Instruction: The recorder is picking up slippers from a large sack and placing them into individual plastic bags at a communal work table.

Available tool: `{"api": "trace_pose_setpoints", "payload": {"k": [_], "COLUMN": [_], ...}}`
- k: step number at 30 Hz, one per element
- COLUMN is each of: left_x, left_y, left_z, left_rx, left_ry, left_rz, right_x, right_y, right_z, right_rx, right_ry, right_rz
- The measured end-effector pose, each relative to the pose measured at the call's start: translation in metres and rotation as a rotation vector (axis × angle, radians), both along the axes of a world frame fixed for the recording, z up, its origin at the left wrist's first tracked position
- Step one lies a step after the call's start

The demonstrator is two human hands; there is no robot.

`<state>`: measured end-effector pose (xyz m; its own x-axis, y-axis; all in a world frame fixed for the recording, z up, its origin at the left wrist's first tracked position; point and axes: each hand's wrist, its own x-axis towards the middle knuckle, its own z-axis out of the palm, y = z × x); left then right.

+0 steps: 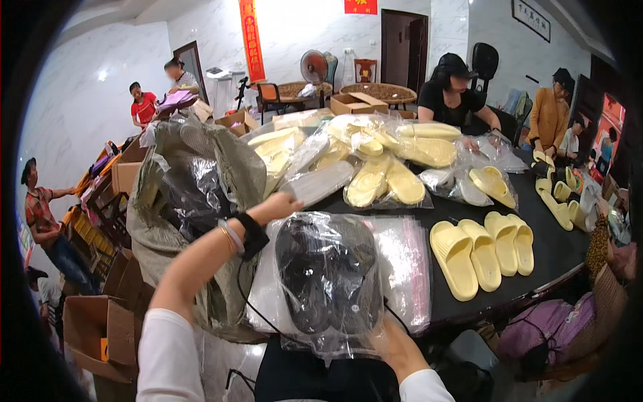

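A clear plastic bag with a pair of black slippers inside lies before me, on a stack of flat clear bags with a pink edge. My right hand grips its lower right corner, the fingers partly hidden by film. Above its upper left corner, my left hand is closed with curled fingers; whatever it may hold is hidden. Two pairs of pale yellow slippers stand bare to the right. Beyond my hands lies a pile of bagged yellow slippers, with bagged grey ones among them.
A large woven sack with black bagged items leans at the table's left. Open cardboard boxes stand on the floor there. Across the black table sits a person in a black cap; other people work along the right side.
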<state>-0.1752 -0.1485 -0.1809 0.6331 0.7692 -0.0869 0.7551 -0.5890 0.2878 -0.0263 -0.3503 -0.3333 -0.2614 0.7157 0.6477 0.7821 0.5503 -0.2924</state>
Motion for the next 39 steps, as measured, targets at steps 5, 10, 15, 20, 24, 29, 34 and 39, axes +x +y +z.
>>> {"api": "trace_pose_setpoints", "payload": {"k": [5,10,15,20,24,29,34,39], "left_x": [0.024,0.035,0.023,0.026,0.009,-0.031,-0.102,-0.118], "left_y": [0.011,0.035,0.019,0.010,-0.016,-0.022,-0.019,-0.022], "left_z": [-0.045,-0.012,-0.004,0.017,0.047,0.057,0.020,-0.008], "left_rx": [-0.159,-0.274,-0.441,-0.381,-0.539,-0.592,-0.552,-0.920], "left_ry": [-0.226,0.040,-0.221,-0.241,-0.519,-0.776,-1.080,-1.333], "left_rz": [-0.135,-0.322,-0.357,-0.308,-0.182,-0.124,0.172,0.300], "right_x": [0.011,0.022,0.019,0.044,0.037,0.024,0.015,-0.007], "right_y": [-0.003,-0.028,-0.032,-0.199,-0.196,-0.081,-0.069,0.064], "right_z": [0.013,0.002,0.004,-0.070,0.015,0.036,0.002,-0.078], "right_rx": [-0.099,-0.248,-0.455,-0.657,-0.815,-1.032,-1.029,-0.280], "right_ry": [-0.154,-0.262,-0.237,-0.213,-0.197,-0.194,-0.199,-0.270], "right_rz": [-0.042,-0.180,-0.322,-0.328,-0.256,-0.124,-0.127,-0.655]}}
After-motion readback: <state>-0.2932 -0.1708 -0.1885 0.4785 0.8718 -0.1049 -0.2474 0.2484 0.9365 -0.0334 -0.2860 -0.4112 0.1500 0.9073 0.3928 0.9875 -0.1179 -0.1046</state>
